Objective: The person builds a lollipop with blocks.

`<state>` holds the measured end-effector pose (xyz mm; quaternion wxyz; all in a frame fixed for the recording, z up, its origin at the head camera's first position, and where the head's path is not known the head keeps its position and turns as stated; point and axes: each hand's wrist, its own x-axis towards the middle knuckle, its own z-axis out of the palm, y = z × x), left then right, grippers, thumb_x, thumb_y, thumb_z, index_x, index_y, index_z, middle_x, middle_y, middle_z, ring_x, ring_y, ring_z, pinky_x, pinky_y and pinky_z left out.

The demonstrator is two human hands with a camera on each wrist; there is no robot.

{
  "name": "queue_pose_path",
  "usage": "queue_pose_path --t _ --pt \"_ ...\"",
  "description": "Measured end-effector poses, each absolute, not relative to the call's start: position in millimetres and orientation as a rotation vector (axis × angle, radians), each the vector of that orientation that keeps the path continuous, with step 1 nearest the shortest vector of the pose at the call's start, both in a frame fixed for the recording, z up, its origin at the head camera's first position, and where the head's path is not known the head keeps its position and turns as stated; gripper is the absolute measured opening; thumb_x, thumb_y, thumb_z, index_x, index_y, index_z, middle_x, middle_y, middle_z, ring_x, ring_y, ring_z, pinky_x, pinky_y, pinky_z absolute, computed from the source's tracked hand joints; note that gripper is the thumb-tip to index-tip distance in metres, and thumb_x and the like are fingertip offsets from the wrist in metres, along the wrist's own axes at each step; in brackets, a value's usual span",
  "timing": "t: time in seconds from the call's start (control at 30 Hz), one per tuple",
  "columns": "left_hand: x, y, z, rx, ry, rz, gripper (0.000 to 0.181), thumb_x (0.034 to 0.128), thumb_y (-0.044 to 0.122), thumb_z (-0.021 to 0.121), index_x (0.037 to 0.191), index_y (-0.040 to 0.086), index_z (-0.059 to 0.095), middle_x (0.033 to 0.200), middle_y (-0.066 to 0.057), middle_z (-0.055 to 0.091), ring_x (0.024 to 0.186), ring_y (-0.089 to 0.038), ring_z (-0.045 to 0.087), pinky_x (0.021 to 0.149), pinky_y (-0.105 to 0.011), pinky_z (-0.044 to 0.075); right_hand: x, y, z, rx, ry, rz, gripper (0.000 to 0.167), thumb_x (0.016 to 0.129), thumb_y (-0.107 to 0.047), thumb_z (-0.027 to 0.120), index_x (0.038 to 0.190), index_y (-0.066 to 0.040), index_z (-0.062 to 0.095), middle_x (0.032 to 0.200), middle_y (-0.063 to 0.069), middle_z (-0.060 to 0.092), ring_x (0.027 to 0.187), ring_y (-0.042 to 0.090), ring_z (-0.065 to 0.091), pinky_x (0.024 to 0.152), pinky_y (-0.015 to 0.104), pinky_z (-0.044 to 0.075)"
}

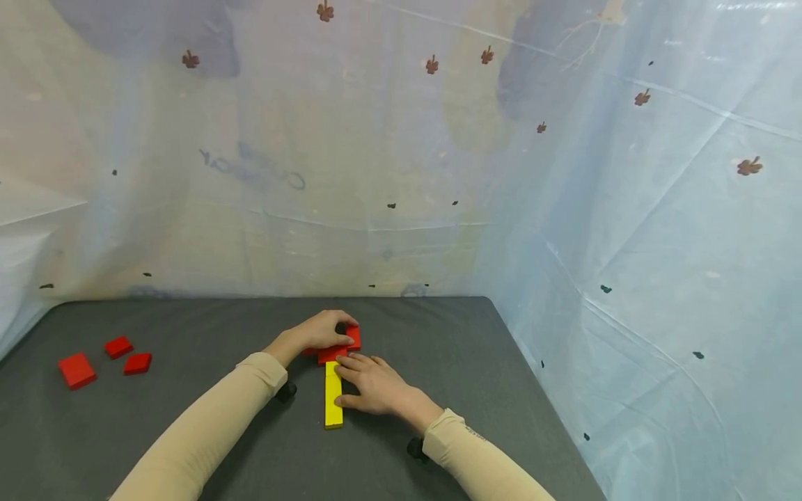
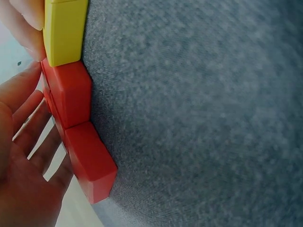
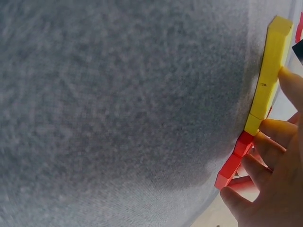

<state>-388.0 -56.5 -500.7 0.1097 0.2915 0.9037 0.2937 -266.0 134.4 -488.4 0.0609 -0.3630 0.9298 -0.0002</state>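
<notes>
A yellow bar (image 1: 333,396) lies on the dark cloth, its far end against several red blocks (image 1: 332,355) joined in a row. My left hand (image 1: 321,330) reaches over these blocks from the left, thumb and fingertips at the far right red block (image 1: 354,337). In the left wrist view its fingers extend behind the red pieces (image 2: 90,161). From the right, my right hand (image 1: 376,383) touches the yellow bar with its thumb and fingertips. Its fingers are spread along the bar and the red blocks (image 3: 229,170) in the right wrist view.
Three loose red blocks, one a larger square (image 1: 77,371), lie at the left of the dark-covered table (image 1: 476,362). Translucent plastic sheeting (image 1: 376,174) hangs behind the table and along its right side.
</notes>
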Motion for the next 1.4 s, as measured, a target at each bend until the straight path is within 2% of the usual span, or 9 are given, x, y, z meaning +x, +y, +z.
queue_pose_path --t 0.3,0.53,0.77,1.0,1.4 --pt "-380 -68 -498 0.928 2.79 0.89 0.038 0.1016 0.023 0.07 0.137 0.01 0.067 0.142 -0.013 0.061 0.133 -0.036 0.056 0.109 -0.057 0.046 -261 133 -488 -1.088 2.852 -0.037 0.067 0.104 -0.054 0.058 0.16 -0.019 0.045 0.167 -0.002 0.035 0.153 0.022 0.034 0.12 0.05 0.036" --pt "-363 -95 -486 1.022 2.969 0.907 0.035 0.0996 0.02 0.073 0.132 0.007 0.071 0.138 -0.012 0.062 0.127 -0.036 0.059 0.103 -0.059 0.05 -256 133 -489 -0.999 2.841 -0.303 0.063 0.108 -0.046 0.054 0.162 -0.016 0.04 0.168 -0.001 0.033 0.153 0.022 0.034 0.122 0.053 0.033" --pt "-339 -139 -482 1.006 3.088 0.918 0.032 0.0974 0.017 0.075 0.129 0.01 0.072 0.134 -0.011 0.064 0.124 -0.036 0.061 0.099 -0.058 0.053 -261 135 -489 -0.907 2.871 -0.399 0.068 0.107 -0.048 0.055 0.163 -0.014 0.036 0.171 -0.001 0.027 0.155 0.024 0.031 0.124 0.056 0.027" --pt "-315 -189 -486 0.95 3.17 0.88 0.034 0.0958 0.015 0.077 0.129 0.01 0.072 0.133 -0.012 0.064 0.123 -0.039 0.06 0.096 -0.061 0.053 -268 135 -490 -0.877 2.826 -0.417 0.076 0.104 -0.05 0.059 0.165 -0.014 0.03 0.173 0.001 0.019 0.159 0.028 0.018 0.125 0.061 0.017" --pt "-276 -281 -491 0.842 3.297 0.751 0.034 0.092 0.011 0.08 0.125 0.005 0.073 0.13 -0.017 0.064 0.119 -0.043 0.06 0.092 -0.063 0.052 -277 134 -494 -0.899 2.778 -0.323 0.076 0.105 -0.057 0.053 0.166 -0.019 0.028 0.174 -0.003 0.016 0.16 0.024 0.013 0.127 0.059 0.014"
